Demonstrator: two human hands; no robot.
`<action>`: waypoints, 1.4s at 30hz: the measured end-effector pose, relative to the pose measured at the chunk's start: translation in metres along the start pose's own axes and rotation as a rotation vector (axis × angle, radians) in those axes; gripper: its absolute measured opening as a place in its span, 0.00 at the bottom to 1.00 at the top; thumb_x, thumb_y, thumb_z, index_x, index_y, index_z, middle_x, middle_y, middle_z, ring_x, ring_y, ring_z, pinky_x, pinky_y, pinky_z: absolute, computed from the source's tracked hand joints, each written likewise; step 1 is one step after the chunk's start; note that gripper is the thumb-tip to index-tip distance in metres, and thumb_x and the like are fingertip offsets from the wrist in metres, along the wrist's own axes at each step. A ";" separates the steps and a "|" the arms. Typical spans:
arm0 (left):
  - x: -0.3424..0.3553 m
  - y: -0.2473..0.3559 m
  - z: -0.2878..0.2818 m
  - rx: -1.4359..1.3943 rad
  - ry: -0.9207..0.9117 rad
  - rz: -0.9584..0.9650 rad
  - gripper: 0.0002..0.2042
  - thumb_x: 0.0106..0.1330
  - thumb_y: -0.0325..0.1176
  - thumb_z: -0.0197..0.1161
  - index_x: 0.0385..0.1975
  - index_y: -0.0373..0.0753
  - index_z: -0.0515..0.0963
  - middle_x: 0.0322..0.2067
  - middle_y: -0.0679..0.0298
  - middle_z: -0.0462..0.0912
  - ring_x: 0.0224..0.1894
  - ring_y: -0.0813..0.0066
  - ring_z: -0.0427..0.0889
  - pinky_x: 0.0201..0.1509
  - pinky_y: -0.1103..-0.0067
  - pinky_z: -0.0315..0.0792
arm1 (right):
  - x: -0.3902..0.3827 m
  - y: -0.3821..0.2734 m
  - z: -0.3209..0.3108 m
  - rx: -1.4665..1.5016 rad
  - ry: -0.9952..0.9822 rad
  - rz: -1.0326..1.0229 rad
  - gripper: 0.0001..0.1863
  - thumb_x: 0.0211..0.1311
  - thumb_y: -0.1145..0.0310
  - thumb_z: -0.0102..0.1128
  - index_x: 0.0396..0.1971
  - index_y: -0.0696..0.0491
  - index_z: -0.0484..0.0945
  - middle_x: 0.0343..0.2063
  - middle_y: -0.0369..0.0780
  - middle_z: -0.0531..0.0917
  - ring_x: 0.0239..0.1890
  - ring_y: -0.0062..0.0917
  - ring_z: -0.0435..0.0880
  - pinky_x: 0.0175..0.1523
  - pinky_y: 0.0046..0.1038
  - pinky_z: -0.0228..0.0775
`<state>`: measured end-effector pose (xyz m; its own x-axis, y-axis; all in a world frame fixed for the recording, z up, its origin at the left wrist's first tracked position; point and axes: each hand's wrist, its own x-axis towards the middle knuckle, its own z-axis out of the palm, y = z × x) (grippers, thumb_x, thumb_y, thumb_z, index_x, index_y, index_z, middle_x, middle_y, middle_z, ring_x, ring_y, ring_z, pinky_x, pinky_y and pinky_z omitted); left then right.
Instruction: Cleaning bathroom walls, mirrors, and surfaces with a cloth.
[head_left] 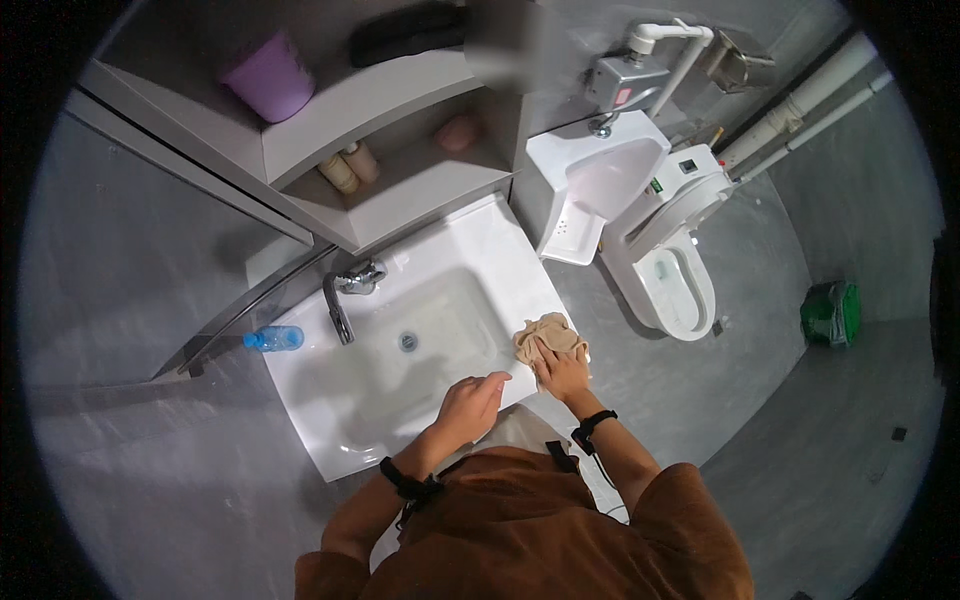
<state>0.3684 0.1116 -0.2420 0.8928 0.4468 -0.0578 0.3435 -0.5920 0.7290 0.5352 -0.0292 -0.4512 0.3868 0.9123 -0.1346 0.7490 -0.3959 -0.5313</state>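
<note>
Head view: a person in a brown top stands at a white washbasin (522,262), seen from above.
Cloth: a crumpled tan cloth (548,330) lies on the basin's right rim, near the front corner.
Right hand: the right hand (563,370) rests on the cloth, fingers over its near part — whether they grip it, I cannot tell.
Left hand: the left hand (470,408) is over the basin's front edge, apart from the cloth, fingers loosely bent; its palm is hidden, so I cannot tell how far it is closed.
Tap: a chrome tap (342,300) stands at the back of the basin.
Bottle: a blue bottle (275,338) is at the left end.
Beyond the basin: a urinal (612,170), then a toilet (660,320) — both white — to the right.
</note>
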 end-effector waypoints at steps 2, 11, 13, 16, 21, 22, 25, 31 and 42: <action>-0.005 0.002 0.003 -0.054 0.026 -0.019 0.09 0.68 0.26 0.53 0.46 0.37 0.75 0.26 0.49 0.83 0.30 0.47 0.82 0.37 0.60 0.76 | 0.014 -0.005 0.006 -0.165 0.094 -0.035 0.30 0.71 0.48 0.44 0.70 0.40 0.67 0.63 0.42 0.75 0.66 0.44 0.68 0.71 0.55 0.46; -0.043 -0.013 -0.015 -0.028 0.202 -0.184 0.11 0.66 0.24 0.54 0.47 0.37 0.75 0.26 0.50 0.83 0.29 0.48 0.82 0.37 0.60 0.77 | 0.132 -0.039 -0.002 -0.196 -0.003 -0.035 0.33 0.72 0.45 0.35 0.74 0.41 0.58 0.66 0.47 0.71 0.71 0.43 0.63 0.72 0.54 0.40; -0.052 -0.017 -0.021 -0.044 0.232 -0.227 0.11 0.67 0.25 0.54 0.48 0.38 0.75 0.26 0.50 0.83 0.29 0.47 0.82 0.36 0.60 0.77 | 0.155 -0.043 0.005 -0.216 -0.014 0.002 0.34 0.73 0.44 0.31 0.75 0.40 0.54 0.66 0.47 0.72 0.72 0.44 0.61 0.74 0.55 0.37; -0.063 -0.023 -0.020 -0.086 0.264 -0.322 0.11 0.67 0.26 0.53 0.48 0.38 0.75 0.25 0.49 0.82 0.29 0.46 0.82 0.35 0.60 0.76 | 0.193 -0.053 0.014 -0.256 0.081 -0.003 0.34 0.73 0.44 0.31 0.76 0.39 0.53 0.65 0.47 0.73 0.72 0.44 0.62 0.74 0.56 0.35; -0.077 -0.037 -0.007 -0.141 0.240 -0.458 0.12 0.68 0.26 0.53 0.50 0.40 0.74 0.24 0.49 0.81 0.28 0.46 0.81 0.33 0.61 0.75 | 0.245 -0.090 0.014 -0.142 -0.010 0.060 0.33 0.73 0.44 0.31 0.75 0.40 0.56 0.67 0.46 0.70 0.73 0.46 0.58 0.75 0.54 0.33; -0.079 -0.043 -0.003 -0.140 0.246 -0.462 0.12 0.68 0.26 0.53 0.50 0.40 0.74 0.24 0.49 0.81 0.28 0.46 0.81 0.33 0.61 0.75 | 0.253 -0.097 0.020 -0.141 -0.012 0.053 0.33 0.73 0.44 0.31 0.75 0.40 0.56 0.67 0.46 0.70 0.73 0.46 0.58 0.75 0.54 0.33; -0.077 -0.056 0.007 -0.186 0.215 -0.494 0.13 0.72 0.29 0.51 0.54 0.41 0.73 0.23 0.52 0.80 0.28 0.51 0.83 0.36 0.65 0.76 | 0.274 -0.102 0.050 -0.158 0.252 -0.042 0.31 0.74 0.48 0.33 0.72 0.45 0.61 0.63 0.46 0.75 0.70 0.47 0.63 0.74 0.54 0.37; -0.082 -0.048 0.001 -0.198 0.234 -0.499 0.11 0.73 0.28 0.50 0.52 0.40 0.73 0.23 0.52 0.76 0.26 0.55 0.81 0.33 0.68 0.74 | 0.287 -0.130 0.064 -0.080 0.096 -0.043 0.26 0.72 0.55 0.43 0.65 0.50 0.70 0.59 0.46 0.78 0.65 0.39 0.71 0.70 0.52 0.46; -0.078 -0.034 0.018 -0.008 0.353 -0.283 0.10 0.71 0.24 0.53 0.49 0.40 0.74 0.20 0.53 0.71 0.19 0.55 0.76 0.24 0.68 0.71 | 0.277 -0.182 0.085 -0.275 -0.018 -0.354 0.38 0.57 0.65 0.63 0.69 0.48 0.63 0.55 0.43 0.80 0.61 0.32 0.76 0.70 0.48 0.48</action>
<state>0.2928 0.0844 -0.2746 0.6097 0.7923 -0.0207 0.5565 -0.4093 0.7230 0.4604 0.3044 -0.4629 0.0736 0.9973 -0.0002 0.9497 -0.0701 -0.3051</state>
